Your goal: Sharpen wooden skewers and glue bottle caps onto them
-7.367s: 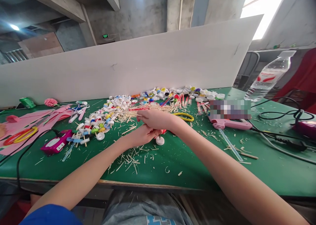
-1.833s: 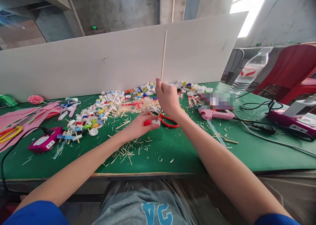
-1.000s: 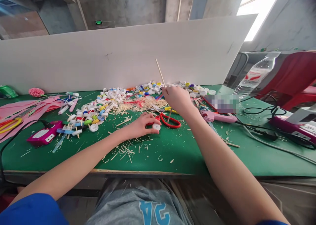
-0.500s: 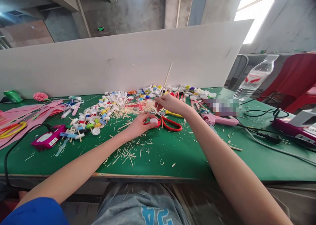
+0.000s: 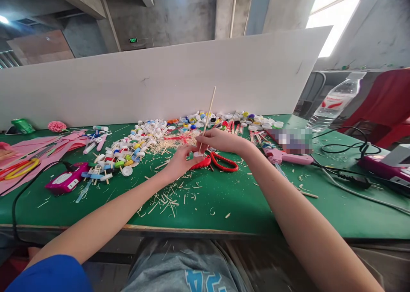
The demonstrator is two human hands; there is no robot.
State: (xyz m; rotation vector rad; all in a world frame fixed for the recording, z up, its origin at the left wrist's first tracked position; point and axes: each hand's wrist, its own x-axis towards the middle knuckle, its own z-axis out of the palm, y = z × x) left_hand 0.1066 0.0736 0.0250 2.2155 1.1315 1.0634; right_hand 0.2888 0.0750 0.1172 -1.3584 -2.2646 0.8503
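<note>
My left hand point(image 5: 181, 161) is closed on a small white bottle cap point(image 5: 198, 154), held between thumb and fingers just over the tabletop. In my right hand point(image 5: 221, 140), a thin wooden stick point(image 5: 209, 108) is pinched near its lower part and leans slightly right at the top. Its lower end meets the cap; whether it goes into the cap is hidden by my fingers. Red-handled scissors point(image 5: 226, 162) lie on the table under and beside both hands, with their blades mostly covered by my right hand.
Left of my hands is a heap of bottle caps on short sticks point(image 5: 121, 153). More loose caps point(image 5: 243, 119) lie along the white board point(image 5: 179, 82). Wood shavings point(image 5: 165, 202) litter the green table. A pink glue gun point(image 5: 288, 156), cables and a water bottle point(image 5: 336, 101) are at right.
My right hand has brought the stick left and its lower end onto the cap. Before, that end stood right of the cap, over the scissors. My left hand still holds the cap.
</note>
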